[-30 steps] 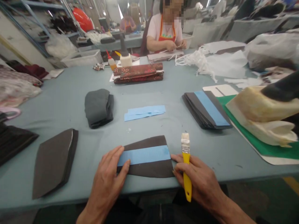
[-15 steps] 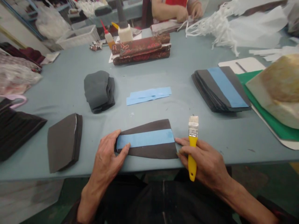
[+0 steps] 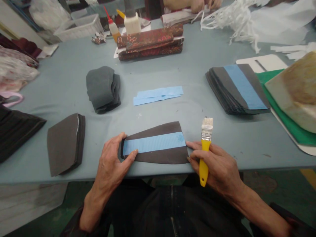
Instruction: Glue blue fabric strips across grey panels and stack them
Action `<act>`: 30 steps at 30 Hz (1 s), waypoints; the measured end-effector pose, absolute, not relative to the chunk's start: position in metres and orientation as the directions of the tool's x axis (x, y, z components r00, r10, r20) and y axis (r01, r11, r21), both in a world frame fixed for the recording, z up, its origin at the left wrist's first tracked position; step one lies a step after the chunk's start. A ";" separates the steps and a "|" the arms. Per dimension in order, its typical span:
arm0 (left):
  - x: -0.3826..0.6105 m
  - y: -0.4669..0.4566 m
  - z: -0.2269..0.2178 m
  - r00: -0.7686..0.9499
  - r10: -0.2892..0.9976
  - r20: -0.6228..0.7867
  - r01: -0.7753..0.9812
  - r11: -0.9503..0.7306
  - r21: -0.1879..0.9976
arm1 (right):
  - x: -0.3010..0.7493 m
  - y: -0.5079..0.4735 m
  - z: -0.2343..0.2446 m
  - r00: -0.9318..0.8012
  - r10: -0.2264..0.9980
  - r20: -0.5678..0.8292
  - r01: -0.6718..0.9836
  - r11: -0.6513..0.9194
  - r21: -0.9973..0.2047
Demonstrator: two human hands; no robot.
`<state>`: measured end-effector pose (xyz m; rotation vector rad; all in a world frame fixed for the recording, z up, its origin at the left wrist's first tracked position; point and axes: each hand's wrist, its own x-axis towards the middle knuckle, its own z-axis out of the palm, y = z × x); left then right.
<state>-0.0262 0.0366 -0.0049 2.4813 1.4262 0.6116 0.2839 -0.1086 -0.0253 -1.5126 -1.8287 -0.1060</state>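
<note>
A tapered dark grey panel [image 3: 158, 159] lies in front of me with a ribbed light blue strip [image 3: 155, 142] along its middle. My left hand [image 3: 115, 154] grips the panel's narrow left end, thumb on top near the strip and fingers at the far edge. In my right hand [image 3: 217, 161] is a paintbrush [image 3: 204, 164] with a yellow handle, its pale bristles pointing away from me. Fingertips of that hand touch the panel's wide right edge. Two loose light blue strips [image 3: 158, 94] rest beyond the panel.
A stack of dark panels [image 3: 237, 89] topped by a blue strip is at right. Dark grey pieces [image 3: 64, 144] and a folded grey bundle [image 3: 102, 89] lie at left. Farther back are a patterned brown roll [image 3: 150, 44], a glue bottle [image 3: 113, 29] and another person's hands [image 3: 204, 5].
The camera view has tilted down a little, so the table appears higher in the picture. Both hands keep nearly the same place on the panel, and the brush stays in my right hand.
</note>
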 end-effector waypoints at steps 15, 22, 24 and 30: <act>-0.026 0.037 -0.004 0.465 0.850 0.250 0.764 -0.527 0.373 | 0.284 -0.108 -0.025 -0.034 0.803 0.594 0.890 0.295 -0.347; -0.027 0.038 -0.005 0.481 0.838 0.257 0.757 -0.545 0.362 | 0.285 -0.109 -0.027 -0.008 0.814 0.581 0.868 0.294 -0.400; -0.026 0.038 -0.007 0.486 0.829 0.277 0.750 -0.558 0.354 | 0.285 -0.109 -0.025 -0.014 0.815 0.579 0.871 0.295 -0.394; -0.025 0.038 -0.011 0.504 0.800 0.327 0.727 -0.597 0.339 | 0.284 -0.109 -0.022 -0.018 0.815 0.579 0.873 0.295 -0.388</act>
